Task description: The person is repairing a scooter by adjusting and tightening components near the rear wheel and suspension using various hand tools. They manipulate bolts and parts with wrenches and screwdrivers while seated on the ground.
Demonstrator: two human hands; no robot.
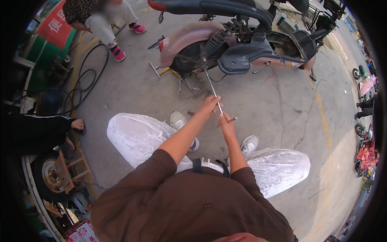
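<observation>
A long metal T-handle socket wrench (213, 89) runs from the rear axle area of an electric scooter (236, 52) back toward me. My left hand (209, 104) is closed around its shaft. Nearer to me, my right hand (227, 123) grips the handle end, where a short crossbar sticks out to the right. The wrench's far tip meets the hub beside the coil shock absorber (217, 40); how it seats there is too small to tell. A pinkish rear fender (188, 37) covers the dark rear wheel (189, 58).
Beside the rear wheel lie a spanner (180, 86), another T-shaped wrench (154, 69) and a yellow-handled tool (164, 71). A black hose (96, 78) coils at left. One person (107, 24) sits far left, another (36, 131) nearer, by a loose wheel (49, 175).
</observation>
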